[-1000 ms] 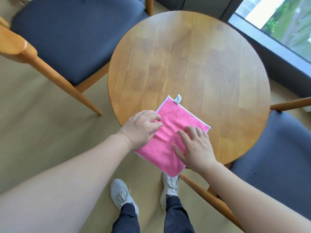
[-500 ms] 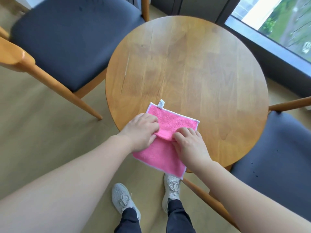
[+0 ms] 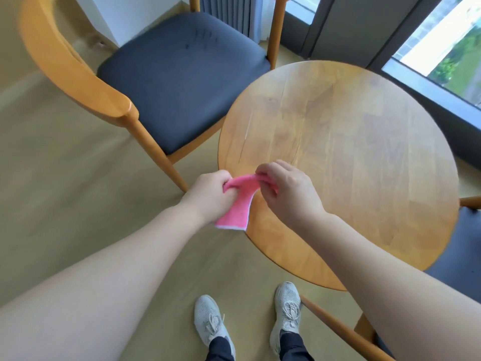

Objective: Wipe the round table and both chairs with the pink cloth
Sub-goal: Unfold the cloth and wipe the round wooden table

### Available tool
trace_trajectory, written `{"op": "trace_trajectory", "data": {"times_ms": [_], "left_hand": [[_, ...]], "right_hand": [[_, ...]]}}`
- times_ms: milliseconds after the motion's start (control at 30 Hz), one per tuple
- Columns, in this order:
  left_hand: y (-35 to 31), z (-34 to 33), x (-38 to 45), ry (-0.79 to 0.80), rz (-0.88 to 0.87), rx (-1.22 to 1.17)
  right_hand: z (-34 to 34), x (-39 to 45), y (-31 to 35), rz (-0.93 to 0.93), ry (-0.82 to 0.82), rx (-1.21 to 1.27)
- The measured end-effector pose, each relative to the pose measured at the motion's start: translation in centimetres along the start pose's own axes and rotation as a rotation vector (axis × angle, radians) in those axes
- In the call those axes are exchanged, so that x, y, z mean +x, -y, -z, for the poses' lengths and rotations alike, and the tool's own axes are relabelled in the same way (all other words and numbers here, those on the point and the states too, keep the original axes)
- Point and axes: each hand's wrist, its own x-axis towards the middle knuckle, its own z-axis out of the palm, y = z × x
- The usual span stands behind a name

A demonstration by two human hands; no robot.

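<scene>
At the near-left edge of the round wooden counter (image 3: 351,157), both hands hold the pink cloth (image 3: 240,201) up off the surface. Left hand (image 3: 210,195): fingers curled tight round one bunched end of the cloth, fist-like. Right hand (image 3: 286,190): fingers bent, tips pinching the other end of the top fold; exact finger contact partly hidden behind the knuckles. Cloth stretched short between the two hands, rest of it hanging down below the left hand, white-trimmed lower edge free, overlapping the counter rim in view; cannot tell if it touches the rim. Counter top bare wood, light streaks in the grain.

Chair one (image 3: 179,82): wooden frame, curved backrest/armrest at left, dark grey seat cushion with faint marks near the back, standing just beside the counter at upper left. Chair two (image 3: 463,259): only part of a dark seat and wooden rail visible at the right edge, partly under the counter. A wooden leg runs diagonally at lower right, cannot tell whose. Floor beige. Window (image 3: 447,40) with dark frame at upper right, greenery outside. Grey sneakers (image 3: 286,313) and dark trouser cuffs at the bottom, feet near the counter edge. Both forearms bare.
</scene>
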Motion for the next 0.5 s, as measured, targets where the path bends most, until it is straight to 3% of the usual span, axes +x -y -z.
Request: {"op": "trace_trajectory", "data": {"times_ms": [133,333,400,500], "left_hand": [[0.2,1.6,0.3,-0.045,0.24,-0.485],[1.5,3.1,0.3,0.034,0.311,-0.966],[2.3,3.3,0.6,0.004,0.338,-0.969],[2.8,3.1,0.9,-0.117,0.382,-0.773]], "right_hand": [[-1.4,0.2,2.5,0.078,0.109,0.047],[-3.5,0.9,4.0,0.122,0.254,0.109],[-3.8,1.3,4.0,0.15,0.272,0.121],[-4.1,1.5,4.1,0.209,0.327,0.075]]}}
